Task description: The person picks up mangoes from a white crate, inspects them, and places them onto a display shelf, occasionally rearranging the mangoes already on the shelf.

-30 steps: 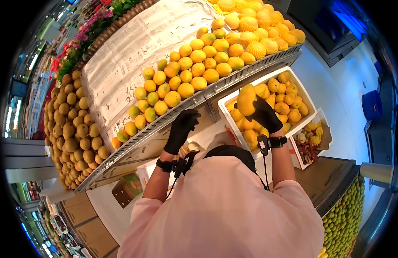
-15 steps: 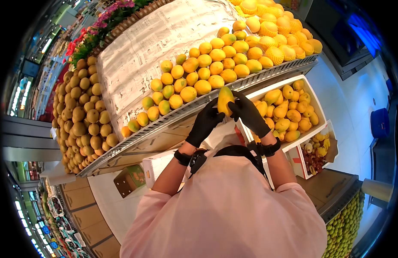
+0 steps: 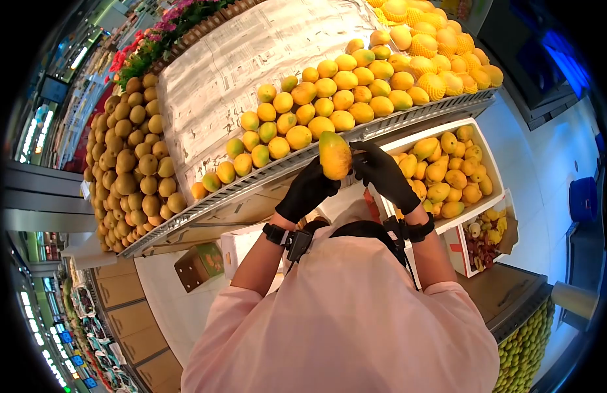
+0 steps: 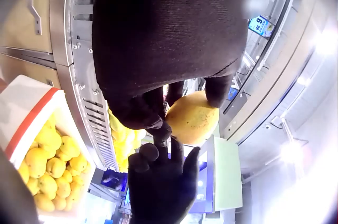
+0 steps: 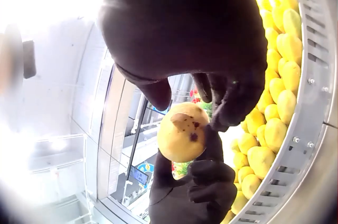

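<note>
A large yellow-green mango [image 3: 334, 155] is upright in front of the person's chest, gripped by the black-gloved left hand [image 3: 310, 190]. In the left wrist view, that hand's thumb presses one side of the mango [image 4: 194, 121]. Dark blemishes mark the end of the mango [image 5: 182, 134] in the right wrist view. Beside the fruit is the right hand [image 3: 385, 175], also gloved in black, its fingers loosely bent and their tips close to the mango. From the right wrist, the right thumb [image 5: 157, 96] hangs just above the fruit.
Rows of mangoes [image 3: 343, 99] line the front of a paper-covered display shelf [image 3: 205, 85] with a metal rail. A white foam box [image 3: 490, 208] full of mangoes stands at the right. Brown round fruit [image 3: 130, 164] is piled at the left. A smaller box [image 3: 455, 252] holds scraps.
The right hand brought the mango from above the foam box to the left hand, which now grips it. The right fingers have since eased away from it, and the view has turned slightly.
</note>
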